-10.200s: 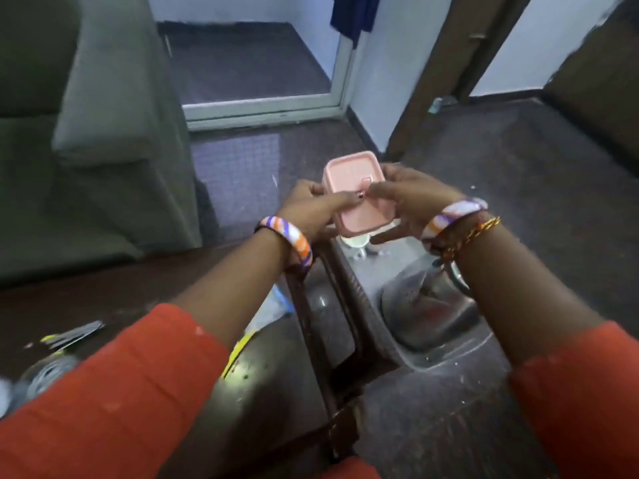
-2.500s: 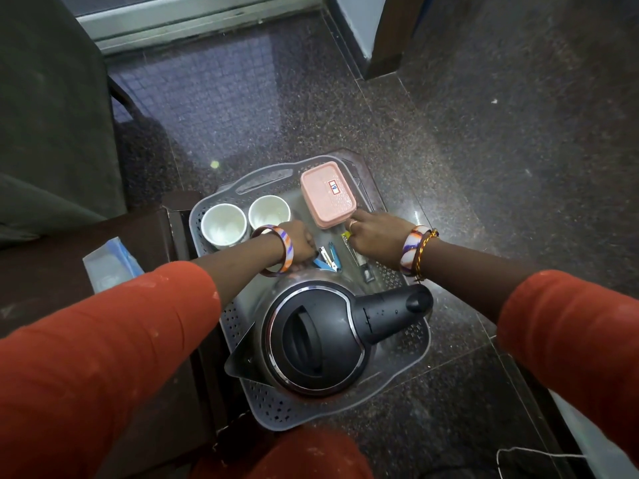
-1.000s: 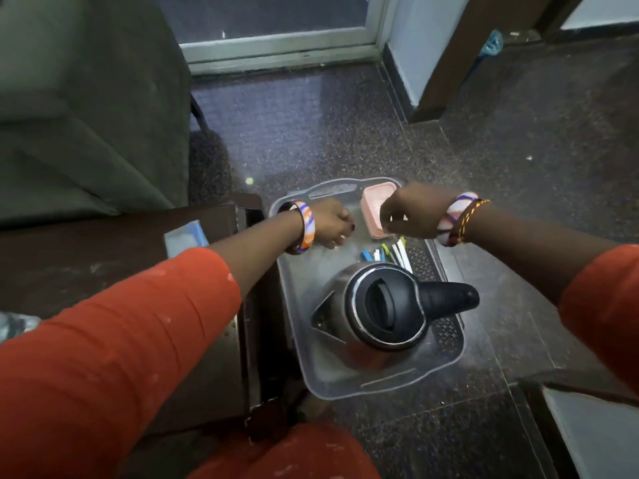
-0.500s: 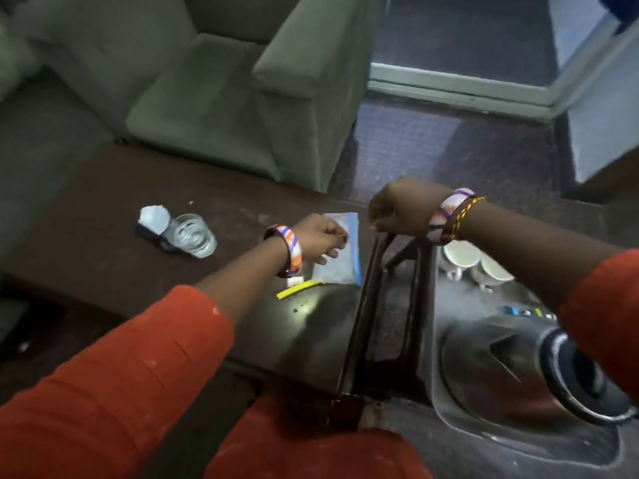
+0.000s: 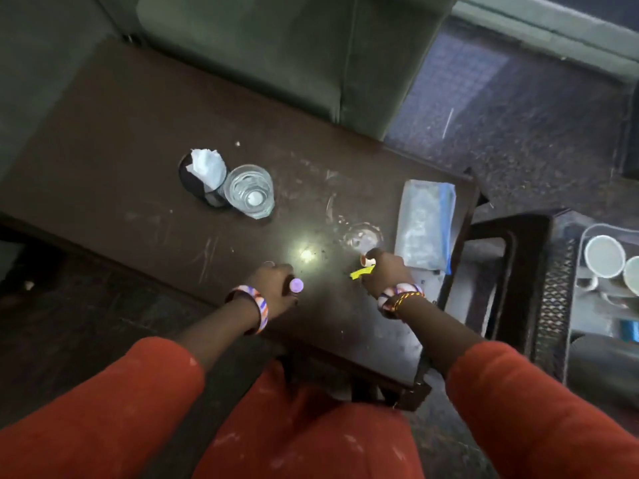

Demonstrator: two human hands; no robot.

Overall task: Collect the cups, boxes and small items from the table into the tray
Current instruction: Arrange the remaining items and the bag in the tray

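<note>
My left hand [image 5: 275,285] is closed around a small item with a round purple cap [image 5: 296,285] near the front edge of the dark brown table [image 5: 138,140]. My right hand [image 5: 383,271] is closed on a small orange-and-white item [image 5: 367,261] and a yellow strip [image 5: 361,272]. On the table stand a clear glass [image 5: 249,190], a dark holder with white tissue [image 5: 204,174], a clear lid-like piece [image 5: 363,236] and a clear zip bag with a blue edge [image 5: 425,226]. The grey tray [image 5: 587,233] sits at the far right with two white cups [image 5: 604,256].
A green armchair [image 5: 294,46] stands behind the table. A dark perforated stool [image 5: 553,288] lies between table and tray. Part of the kettle [image 5: 601,371] shows in the tray at the right edge. Dark speckled floor surrounds everything.
My view swung left from the tray to the table. Both hands dropped to the table's front edge and closed on small items: left on the purple-capped one, right on the yellow strip and orange piece.
</note>
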